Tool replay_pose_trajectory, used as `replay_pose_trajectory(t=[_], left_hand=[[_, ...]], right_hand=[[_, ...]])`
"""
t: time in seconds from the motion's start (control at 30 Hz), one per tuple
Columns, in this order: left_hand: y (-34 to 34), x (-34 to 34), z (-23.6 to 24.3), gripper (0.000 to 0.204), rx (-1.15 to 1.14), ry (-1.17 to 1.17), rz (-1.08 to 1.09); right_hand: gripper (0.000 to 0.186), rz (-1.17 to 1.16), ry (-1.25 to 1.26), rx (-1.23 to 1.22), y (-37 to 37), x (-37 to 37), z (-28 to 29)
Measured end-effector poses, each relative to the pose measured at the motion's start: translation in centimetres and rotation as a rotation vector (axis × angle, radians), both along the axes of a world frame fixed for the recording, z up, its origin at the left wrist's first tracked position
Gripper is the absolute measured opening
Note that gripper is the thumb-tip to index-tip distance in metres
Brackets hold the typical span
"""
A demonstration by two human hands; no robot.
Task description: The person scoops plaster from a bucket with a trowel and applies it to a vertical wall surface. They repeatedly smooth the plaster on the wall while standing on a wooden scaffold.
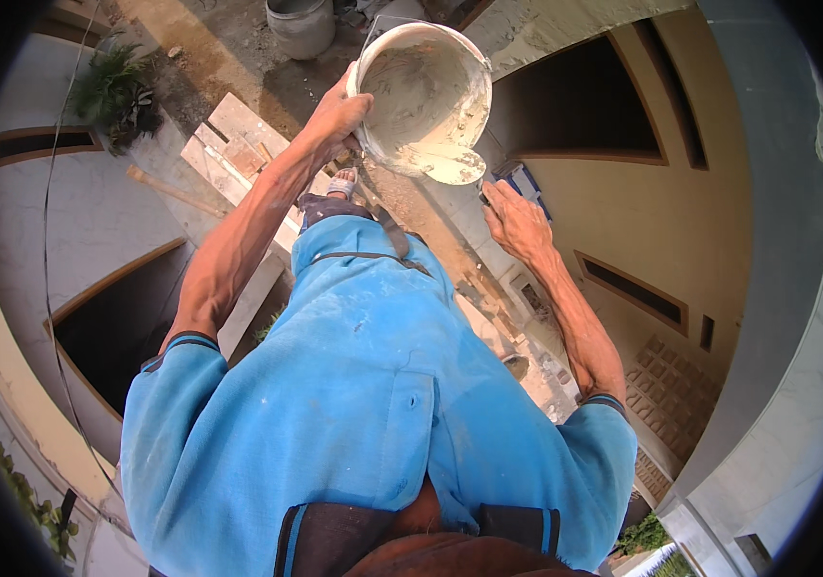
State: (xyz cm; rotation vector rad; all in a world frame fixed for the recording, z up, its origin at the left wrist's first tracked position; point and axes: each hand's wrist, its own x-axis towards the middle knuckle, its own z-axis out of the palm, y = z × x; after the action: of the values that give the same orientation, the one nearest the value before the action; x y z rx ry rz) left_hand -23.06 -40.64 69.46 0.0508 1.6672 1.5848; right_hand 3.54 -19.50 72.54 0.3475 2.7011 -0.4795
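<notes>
My left hand [339,111] grips the rim of a white bucket [481,67] on its left side. The bucket is tilted so its mouth faces me, and wet pale grey mortar [421,91] coats its inside. In my right hand [517,219], closed fingers hold the short handle of a trowel. The trowel blade [445,163], heaped with smooth mortar, lies at the bucket's lower rim. Most of the handle is hidden by my fingers. A thin wire handle [373,34] stands up over the bucket's far left side.
Beneath me is a pale, spattered plank platform [228,144], with my sandalled foot [342,183] on it. A second bucket [301,27] stands on the ground far below. A grey plastered surface [767,192] rises close at right. A cable [49,240] hangs at left, near a potted plant [108,91].
</notes>
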Motion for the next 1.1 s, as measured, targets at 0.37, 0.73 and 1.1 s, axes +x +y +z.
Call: replay_pose_trajectory(t=[0.37, 0.73, 1.1], left_hand=[[2.4, 1.7, -4.4, 0.047, 0.131, -0.277, 0.075], [-11.6, 1.1, -12.0, 0.035, 0.095, -0.589, 0.418], [-23.2, -1.4, -13.0, 0.055, -0.022, -0.652, 0.766]], right_hand=[[0.038, -0.369, 0.299, -0.352, -4.7, -0.4, -4.4], [0.047, -0.815, 0.765, -0.355, 5.4, -11.9, -4.1], [0.051, -0.698, 0.507, 0.111, 23.6, -26.1, -6.4]])
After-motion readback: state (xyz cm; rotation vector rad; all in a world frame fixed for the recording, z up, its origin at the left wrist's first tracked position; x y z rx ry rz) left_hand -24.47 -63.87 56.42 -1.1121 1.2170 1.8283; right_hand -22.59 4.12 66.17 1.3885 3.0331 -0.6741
